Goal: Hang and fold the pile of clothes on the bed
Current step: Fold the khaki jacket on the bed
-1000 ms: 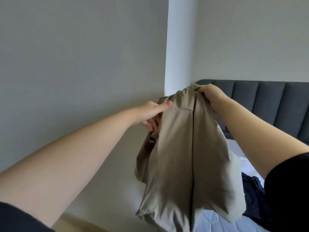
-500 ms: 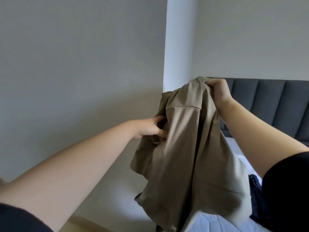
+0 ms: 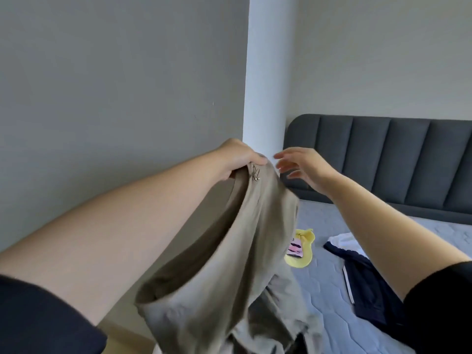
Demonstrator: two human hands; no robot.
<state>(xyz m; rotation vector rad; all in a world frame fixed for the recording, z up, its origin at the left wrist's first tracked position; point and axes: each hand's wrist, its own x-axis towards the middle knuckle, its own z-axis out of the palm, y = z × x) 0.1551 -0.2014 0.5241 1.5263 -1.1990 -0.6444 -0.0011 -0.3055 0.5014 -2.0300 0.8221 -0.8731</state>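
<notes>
Quilted mattress (image 3: 327,290) is partly hidden, nearest, by a beige garment (image 3: 229,277) gripped at its top edge by the left hand (image 3: 240,157). The right hand (image 3: 306,166) is held open just beside it. Farther on, a navy garment (image 3: 365,282), a yellow item (image 3: 306,256) and a padded headboard (image 3: 383,154) are seen.

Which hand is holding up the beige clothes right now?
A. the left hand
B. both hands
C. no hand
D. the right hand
A: the left hand grips the top of the beige garment, while the right hand is open beside it, gripping nothing.
</notes>
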